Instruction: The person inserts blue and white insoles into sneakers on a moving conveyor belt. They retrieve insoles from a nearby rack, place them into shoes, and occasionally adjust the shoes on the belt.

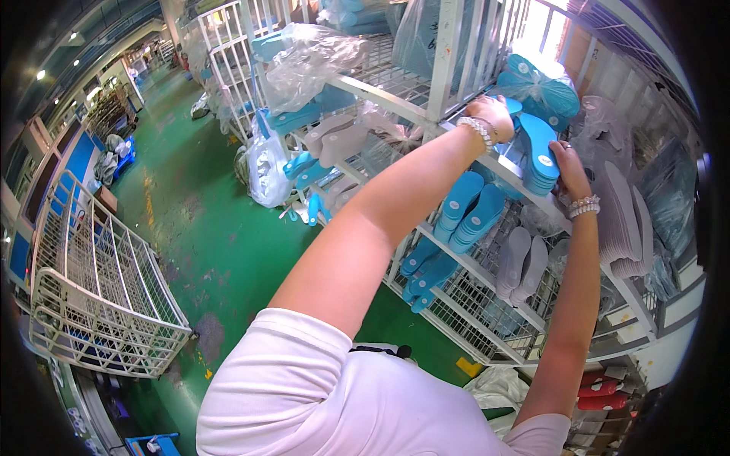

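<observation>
A stack of blue shoe insoles (pixel 538 152) stands on edge on a white wire shelf (pixel 456 251), high at the upper right. My left hand (pixel 496 114) grips the stack's upper left side, and my right hand (pixel 569 166) presses against its lower right edge. Both wrists wear beaded bracelets. A clear bag with more blue insoles (pixel 541 87) lies just behind the stack. Below them, further blue insoles (pixel 471 209) and grey insoles (pixel 523 262) rest on the lower tiers.
A white wire cage cart (pixel 99 296) stands on the green floor (pixel 205 235) at the left. Clear plastic bags (pixel 308 61) hang over the rack's top shelf. A stack of grey insoles (pixel 625 220) sits at the right. Red items (pixel 601 387) lie at the lower right.
</observation>
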Available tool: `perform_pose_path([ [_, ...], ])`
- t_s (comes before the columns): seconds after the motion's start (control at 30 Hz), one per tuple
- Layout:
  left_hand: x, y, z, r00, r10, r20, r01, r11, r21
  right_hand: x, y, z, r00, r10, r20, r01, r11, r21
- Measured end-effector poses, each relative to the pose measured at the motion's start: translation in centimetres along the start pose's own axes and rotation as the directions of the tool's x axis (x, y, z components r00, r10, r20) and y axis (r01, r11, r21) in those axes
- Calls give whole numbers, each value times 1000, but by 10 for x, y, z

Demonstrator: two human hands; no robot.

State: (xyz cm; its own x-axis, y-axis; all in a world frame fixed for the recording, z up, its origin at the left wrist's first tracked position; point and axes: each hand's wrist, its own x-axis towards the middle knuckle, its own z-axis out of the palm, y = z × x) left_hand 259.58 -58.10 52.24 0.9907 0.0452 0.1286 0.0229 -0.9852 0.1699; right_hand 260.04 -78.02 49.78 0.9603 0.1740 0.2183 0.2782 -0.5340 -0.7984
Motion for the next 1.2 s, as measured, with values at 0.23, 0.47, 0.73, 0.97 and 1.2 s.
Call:
perform_pose_path([
  [0.23,-66,-60,-14,917,245,-314,-341,891,-301,-67,-100,14,869,-437,-232,236,778,-583],
  [0.47,-131,-288,-51,456,-101,-884,-452,829,-328,-178,-217,67,653,-715,-248,656,698,-285],
  [0.73,17,-500,-24,751,318,-579,-397,918,-10,11,-342,342,455,-882,121,853,392,-345],
  [0.97,-14,-470,-35,753,547,-366,-648,517,-560,163,-296,427,465,-636,615,852,511,-116],
  [1.2,58,-497,-59,904,369,-218,-389,493,-778,198,-262,369,344,-848,403,887,152,-435],
])
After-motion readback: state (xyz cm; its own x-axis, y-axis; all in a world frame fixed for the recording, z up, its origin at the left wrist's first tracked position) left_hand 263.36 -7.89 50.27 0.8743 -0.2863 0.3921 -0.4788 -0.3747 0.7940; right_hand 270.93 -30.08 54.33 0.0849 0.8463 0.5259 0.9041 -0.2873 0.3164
